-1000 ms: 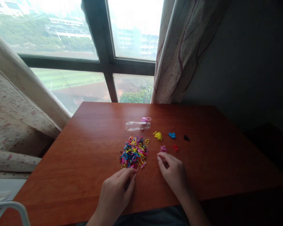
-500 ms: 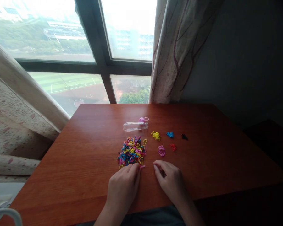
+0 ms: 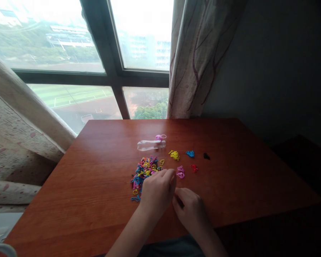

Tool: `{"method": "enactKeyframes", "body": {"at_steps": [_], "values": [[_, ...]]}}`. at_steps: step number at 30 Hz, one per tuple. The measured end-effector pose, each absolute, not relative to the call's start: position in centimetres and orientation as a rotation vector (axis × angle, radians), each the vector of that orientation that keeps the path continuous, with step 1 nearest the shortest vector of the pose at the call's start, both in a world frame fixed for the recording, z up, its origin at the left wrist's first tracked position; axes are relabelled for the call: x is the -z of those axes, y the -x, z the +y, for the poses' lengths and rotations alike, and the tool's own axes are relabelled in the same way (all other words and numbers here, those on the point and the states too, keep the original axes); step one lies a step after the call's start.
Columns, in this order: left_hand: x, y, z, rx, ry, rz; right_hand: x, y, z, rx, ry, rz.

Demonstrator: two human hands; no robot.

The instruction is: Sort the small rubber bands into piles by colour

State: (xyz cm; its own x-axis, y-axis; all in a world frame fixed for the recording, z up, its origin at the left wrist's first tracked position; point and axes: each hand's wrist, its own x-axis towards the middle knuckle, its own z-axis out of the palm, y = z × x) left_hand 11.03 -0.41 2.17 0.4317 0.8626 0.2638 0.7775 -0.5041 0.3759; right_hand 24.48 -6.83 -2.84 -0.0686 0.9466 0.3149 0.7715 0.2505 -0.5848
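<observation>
My left hand (image 3: 159,189) is closed in a pinch over the right edge of a mixed heap of small looped plastic pins (image 3: 143,175), its fingertips near the small group of pink pins (image 3: 180,172). Anything between those fingers is hidden. Close beside it on the right, my right hand (image 3: 189,208) rests low by the table with thumb and forefinger brought together; what they hold, if anything, cannot be made out. Sorted groups lie further off: yellow pins (image 3: 174,155), blue pins (image 3: 190,154), red pins (image 3: 194,168) and black pins (image 3: 206,156).
A clear plastic bottle (image 3: 149,145) lies on its side behind the heap, with a pink looped cap (image 3: 159,137) next to its neck. The wooden table (image 3: 96,160) reaches to a window, with curtains (image 3: 188,71) at both sides.
My left hand has moved right and slightly away from me, from the heap's near edge towards the pink pins and my right hand. The view has shifted slightly.
</observation>
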Motion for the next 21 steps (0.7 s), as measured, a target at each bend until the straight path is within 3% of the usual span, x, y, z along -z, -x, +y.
{"method": "enactKeyframes", "body": {"at_steps": [7, 13, 21], "values": [[-2.2, -12.3, 1.0, -0.543, -2.519, 1.367, 3.4, -24.5, -6.8, -0.354, 1.573, -1.862], [-0.9, -8.2, -2.6, -0.862, -2.289, 1.348, 2.9, -24.3, -6.9, -0.43, 1.559, -1.9], [1.0, -1.8, -5.8, -0.959, -2.416, 1.417, 2.8, -23.8, -6.5, -0.43, 1.609, -1.87]]}}
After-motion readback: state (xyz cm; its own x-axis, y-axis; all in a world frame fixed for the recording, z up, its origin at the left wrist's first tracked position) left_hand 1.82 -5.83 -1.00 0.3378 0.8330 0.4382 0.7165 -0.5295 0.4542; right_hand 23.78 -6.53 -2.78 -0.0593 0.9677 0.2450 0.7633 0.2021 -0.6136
